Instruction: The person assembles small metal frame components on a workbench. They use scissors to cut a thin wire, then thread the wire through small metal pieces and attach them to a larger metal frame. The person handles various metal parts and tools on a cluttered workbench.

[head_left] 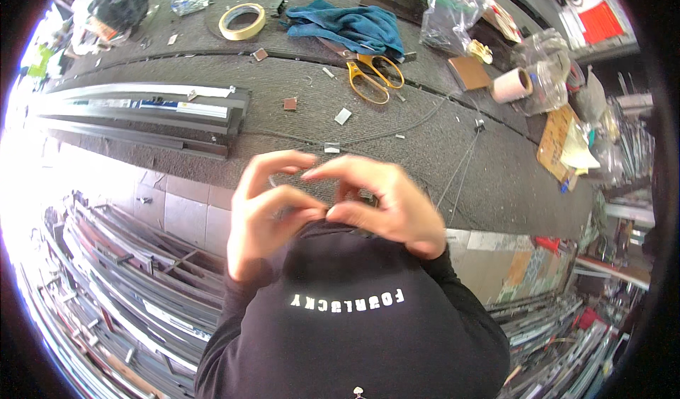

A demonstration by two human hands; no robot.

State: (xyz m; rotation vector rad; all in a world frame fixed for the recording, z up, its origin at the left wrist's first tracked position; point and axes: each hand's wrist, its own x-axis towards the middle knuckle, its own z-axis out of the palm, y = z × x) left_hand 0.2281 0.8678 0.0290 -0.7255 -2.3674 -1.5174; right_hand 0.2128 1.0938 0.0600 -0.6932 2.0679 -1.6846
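Note:
Close in front of my black top, at the near edge of the workbench [283,126], my two hands meet at the fingertips. The thumb and fingers of my left hand [255,211] are pinched together. My right hand [397,204] is pinched too, its thumb against the left fingertips. Whatever lies between them is too small and hidden to name. Just beyond my fingers lies a small shiny metal piece [331,147]. Farther off are another small silver piece [343,116], a small brown square [290,104] and scissors with orange handles [370,84].
Long black-and-silver metal profiles [212,126] lie at the left. A masking tape roll [225,24] and blue cloth [347,27] sit farther back. Rightward are a pale pink roll [506,87], plastic bags [450,13] and cardboard [552,144]. Metal bars [142,278] fill the lower left.

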